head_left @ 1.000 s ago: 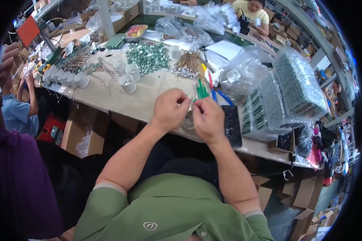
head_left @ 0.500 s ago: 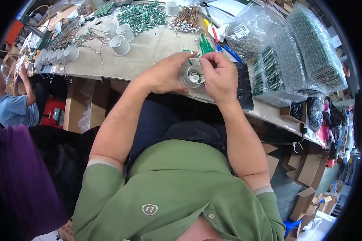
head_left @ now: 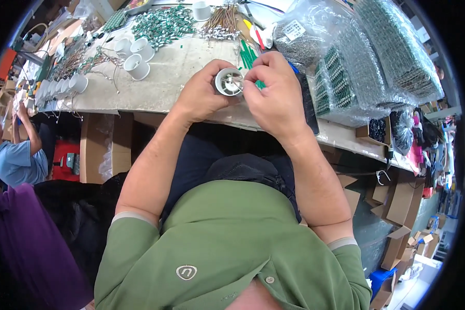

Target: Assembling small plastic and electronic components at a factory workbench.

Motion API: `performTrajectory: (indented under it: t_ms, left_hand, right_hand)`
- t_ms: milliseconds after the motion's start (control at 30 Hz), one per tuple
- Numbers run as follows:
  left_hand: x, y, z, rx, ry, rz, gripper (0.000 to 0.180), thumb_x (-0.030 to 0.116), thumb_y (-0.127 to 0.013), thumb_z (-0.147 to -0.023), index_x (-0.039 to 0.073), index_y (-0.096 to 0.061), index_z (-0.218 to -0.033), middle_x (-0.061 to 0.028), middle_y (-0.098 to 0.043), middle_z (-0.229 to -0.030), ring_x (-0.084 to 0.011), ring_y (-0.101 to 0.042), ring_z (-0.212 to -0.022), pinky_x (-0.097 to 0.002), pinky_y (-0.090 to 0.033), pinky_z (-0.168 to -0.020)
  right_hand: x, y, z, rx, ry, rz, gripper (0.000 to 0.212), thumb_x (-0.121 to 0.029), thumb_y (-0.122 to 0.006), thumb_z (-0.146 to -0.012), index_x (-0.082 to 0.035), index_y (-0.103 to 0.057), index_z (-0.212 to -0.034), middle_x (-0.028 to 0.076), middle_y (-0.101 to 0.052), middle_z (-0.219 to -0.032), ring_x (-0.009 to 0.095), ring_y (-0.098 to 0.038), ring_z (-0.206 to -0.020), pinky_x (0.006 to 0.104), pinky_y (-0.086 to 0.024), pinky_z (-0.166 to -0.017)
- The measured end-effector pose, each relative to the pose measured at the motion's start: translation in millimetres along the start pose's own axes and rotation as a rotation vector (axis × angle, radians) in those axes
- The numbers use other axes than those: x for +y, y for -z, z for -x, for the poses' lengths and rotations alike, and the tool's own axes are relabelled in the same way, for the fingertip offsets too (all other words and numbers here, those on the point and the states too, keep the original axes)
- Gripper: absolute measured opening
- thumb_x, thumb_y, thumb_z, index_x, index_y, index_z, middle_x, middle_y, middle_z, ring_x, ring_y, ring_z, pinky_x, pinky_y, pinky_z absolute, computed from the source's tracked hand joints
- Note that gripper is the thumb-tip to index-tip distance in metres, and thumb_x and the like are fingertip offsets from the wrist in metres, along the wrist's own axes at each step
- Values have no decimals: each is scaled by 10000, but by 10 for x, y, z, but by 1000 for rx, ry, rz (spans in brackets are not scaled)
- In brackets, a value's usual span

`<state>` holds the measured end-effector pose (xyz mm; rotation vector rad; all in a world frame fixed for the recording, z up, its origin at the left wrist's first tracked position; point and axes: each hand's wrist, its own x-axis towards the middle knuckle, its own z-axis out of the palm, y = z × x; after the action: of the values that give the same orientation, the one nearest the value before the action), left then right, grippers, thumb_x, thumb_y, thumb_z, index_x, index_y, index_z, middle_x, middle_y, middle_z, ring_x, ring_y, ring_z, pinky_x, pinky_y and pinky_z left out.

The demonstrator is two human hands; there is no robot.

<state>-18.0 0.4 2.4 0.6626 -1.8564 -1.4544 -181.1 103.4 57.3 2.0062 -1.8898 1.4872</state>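
A small white plastic cup (head_left: 221, 77) is tilted with its mouth toward me, and my left hand (head_left: 203, 94) is wrapped round its left side. Inside it shows a pale inner part with thin pieces that are too small to make out. My right hand (head_left: 276, 95) has thumb and forefinger pinched together at the cup's right rim. Whatever lies between those fingertips is too small to name. Several narrow green strips (head_left: 247, 55) lie on the table just beyond my hands, partly covered by my right hand.
Beyond lie a pile of green-and-silver parts (head_left: 163, 26) and a bundle of brown wires (head_left: 221, 21). More white cups (head_left: 136, 67) stand left. Bagged circuit boards (head_left: 341, 82) are stacked right, near pliers with red and yellow handles (head_left: 257, 35). A co-worker (head_left: 18, 150) sits far left.
My left hand has closed round the cup and tilted it toward me. My right hand's pinched fingers have moved to the cup's mouth. The whole view has shifted slightly.
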Motion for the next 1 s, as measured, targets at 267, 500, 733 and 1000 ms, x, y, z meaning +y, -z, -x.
performTrajectory:
  t_ms: [267, 500, 733, 1000]
  left_hand:
    - [54, -49, 23, 76, 19, -166, 528, -6, -818, -697, 86, -689, -1201, -64, -753, -1070, -205, -686, -937, -314, -549, -875]
    - [-19, -24, 13, 79, -30, -211, 540, 13, -820, -689, 86, -688, -1207, -67, -756, -1064, -211, -682, -932, -322, -546, -866]
    - [7, -38, 32, 107, -27, -247, 542, 19, -820, -681, 81, -691, -1203, -74, -755, -1055, -225, -679, -917, -331, -545, -861]
    - [-15, -58, 30, 116, -66, -331, 485, 45, -829, -690, 73, -710, -1160, -88, -757, -1046, -260, -684, -885, -351, -551, -843]
  right_hand:
    - [-78, -114, -123, -56, 66, 250, 122, -76, -667, -834, 8, -733, -776, 111, -655, -1049, 311, -610, -905, 379, -514, -814]
    - [-9, -260, -120, -112, 43, 323, 152, -88, -653, -836, 7, -738, -754, 118, -664, -1053, 330, -619, -934, 403, -520, -820]
    - [20, -304, -90, -90, 76, 292, 158, -89, -646, -837, 8, -743, -758, 117, -667, -1033, 332, -619, -926, 409, -517, -815]
    - [75, -281, -55, -147, 80, 244, 132, -81, -651, -836, 2, -745, -795, 112, -676, -1058, 321, -623, -932, 394, -513, -825]
